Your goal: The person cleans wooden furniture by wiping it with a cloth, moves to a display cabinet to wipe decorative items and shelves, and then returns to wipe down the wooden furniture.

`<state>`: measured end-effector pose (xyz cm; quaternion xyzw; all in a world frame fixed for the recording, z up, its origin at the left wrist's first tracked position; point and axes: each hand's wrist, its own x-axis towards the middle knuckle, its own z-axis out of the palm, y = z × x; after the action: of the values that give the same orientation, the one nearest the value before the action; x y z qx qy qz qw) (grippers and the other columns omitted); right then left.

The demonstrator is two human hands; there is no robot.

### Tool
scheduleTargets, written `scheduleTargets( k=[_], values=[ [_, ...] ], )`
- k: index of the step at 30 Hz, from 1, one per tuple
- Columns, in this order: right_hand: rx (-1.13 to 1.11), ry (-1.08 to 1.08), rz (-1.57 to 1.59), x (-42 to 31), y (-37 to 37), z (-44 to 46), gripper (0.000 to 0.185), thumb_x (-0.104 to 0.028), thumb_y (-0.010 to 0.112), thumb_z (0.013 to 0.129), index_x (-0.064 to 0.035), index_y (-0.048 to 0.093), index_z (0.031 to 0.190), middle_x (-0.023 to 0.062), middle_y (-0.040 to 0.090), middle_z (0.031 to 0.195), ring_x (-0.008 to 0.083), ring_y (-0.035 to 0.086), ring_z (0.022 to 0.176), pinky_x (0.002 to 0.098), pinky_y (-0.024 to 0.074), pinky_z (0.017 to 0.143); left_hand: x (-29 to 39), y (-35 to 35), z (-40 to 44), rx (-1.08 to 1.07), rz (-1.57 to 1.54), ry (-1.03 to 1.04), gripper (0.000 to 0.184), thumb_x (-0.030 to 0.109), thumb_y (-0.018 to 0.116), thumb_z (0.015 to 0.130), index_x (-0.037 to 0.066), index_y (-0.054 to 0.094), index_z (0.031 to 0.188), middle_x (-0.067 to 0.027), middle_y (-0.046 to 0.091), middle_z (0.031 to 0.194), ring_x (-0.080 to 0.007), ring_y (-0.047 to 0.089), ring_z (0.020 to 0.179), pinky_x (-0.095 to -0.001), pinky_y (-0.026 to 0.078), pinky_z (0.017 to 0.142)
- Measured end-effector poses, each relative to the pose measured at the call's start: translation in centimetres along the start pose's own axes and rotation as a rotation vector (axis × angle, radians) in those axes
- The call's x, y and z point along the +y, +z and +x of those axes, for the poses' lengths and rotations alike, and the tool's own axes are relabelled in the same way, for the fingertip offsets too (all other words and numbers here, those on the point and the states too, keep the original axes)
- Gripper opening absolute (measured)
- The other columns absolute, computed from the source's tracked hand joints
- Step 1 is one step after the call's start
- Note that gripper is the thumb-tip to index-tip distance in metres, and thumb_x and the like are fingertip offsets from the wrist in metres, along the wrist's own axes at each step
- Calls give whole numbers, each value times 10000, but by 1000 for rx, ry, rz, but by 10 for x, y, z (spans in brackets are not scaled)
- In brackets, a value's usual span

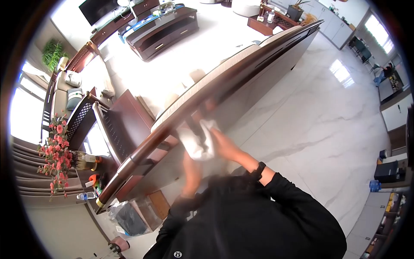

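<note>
Holding white cloth near sofa back in curled fingers of right hand; cannot tell, for blur, opening or hold of left hand's fingers; could snag on wooden top rail if left hanging loose.

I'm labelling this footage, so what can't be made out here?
Left hand: fingers unclear in the head view, blurred and partly behind the white cloth.
Television: top cut off by the head view's upper edge.
Plastic bottle: any lettering too small in the head view.
</note>
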<state>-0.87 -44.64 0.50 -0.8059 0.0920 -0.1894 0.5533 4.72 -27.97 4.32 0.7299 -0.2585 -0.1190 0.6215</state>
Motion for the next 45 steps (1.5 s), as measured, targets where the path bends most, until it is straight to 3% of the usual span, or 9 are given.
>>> scheduleTargets(
  k=[6, 10, 18, 23, 25, 28, 36, 44, 45],
  values=[
    [-99, -207, -61, -42, 9, 57, 712, -243, 684, 863, 30, 367, 1439, 260, 508, 1355, 383, 497, 1273, 418, 408, 1052, -25, 23, 41, 157, 60, 281, 424, -39, 511, 863, -65, 476, 1285, -190, 558, 1234, -316, 557, 1134, -377, 422, 987],
    [-257, -18, -139, -48, 6, 96, 710, -67, 673, 833, -6, 343, 1459, 240, 478, 1391, 338, 456, 1312, 376, 361, 1088, -66, 17, 89, -5, 120, 31, 237, 52, 529, 930, -46, 582, 1139, -194, 645, 1123, -298, 622, 1022, -382, 482, 874],
    [-27, -86, -145, -30, 27, 84, 476, -220, 606, 866, -7, 501, 1279, 234, 575, 1280, 400, 544, 1186, 419, 450, 978, -53, 33, 69, 236, -36, 192, 113, 89, 554, 963, -16, 579, 997, -69, 608, 953, -190, 567, 876, -313, 466, 832],
    [-63, -112, -241, 27, 23, 53, 572, -193, 607, 866, -12, 429, 1379, 256, 573, 1259, 422, 541, 1174, 444, 446, 985, -48, 46, 38, 156, 283, -29, 341, 108, 573, 937, -25, 580, 1251, -143, 664, 1192, -200, 613, 1098, -334, 459, 942],
    [-297, -54, -281, 38, -3, 30, 637, -178, 626, 851, 13, 394, 1413, 289, 523, 1326, 431, 497, 1244, 459, 417, 1031, -61, 54, 24, -21, 125, -74, 317, 69, 559, 923, -29, 597, 1222, -139, 676, 1166, -202, 621, 1083, -335, 462, 942],
    [-120, -95, -117, 50, -45, 4, 676, -117, 633, 821, 29, 375, 1428, 299, 478, 1379, 423, 446, 1313, 467, 376, 1082, -69, 78, 9, -135, 156, -138, 304, 0, 527, 890, -31, 630, 1174, -125, 690, 1133, -198, 627, 1076, -327, 460, 950],
    [-164, -290, -92, 10, -107, 47, 650, -32, 621, 780, 22, 403, 1390, 263, 530, 1293, 434, 515, 1205, 457, 458, 974, 6, 126, 37, 388, -271, 173, 273, 85, 512, 963, -64, 588, 1180, -100, 634, 1150, -186, 593, 1058, -320, 458, 936],
    [-305, 313, -102, -21, -92, 115, 365, -243, 338, 1057, 24, 491, 1251, 253, 564, 1244, 407, 546, 1165, 429, 440, 971, -41, 125, 95, 265, 280, 140, 356, 34, 507, 968, -44, 497, 1315, -100, 571, 1279, -206, 541, 1177, -309, 401, 1027],
    [-267, 187, -232, 27, -64, 122, 420, -149, 581, 902, -46, 443, 1285, 191, 542, 1314, 425, 561, 1154, 486, 494, 944, -46, 129, 105, 370, 425, 342, 247, -1, 523, 939, -35, 575, 1178, -110, 598, 1160, -226, 574, 1073, -328, 445, 948]
  ],
)
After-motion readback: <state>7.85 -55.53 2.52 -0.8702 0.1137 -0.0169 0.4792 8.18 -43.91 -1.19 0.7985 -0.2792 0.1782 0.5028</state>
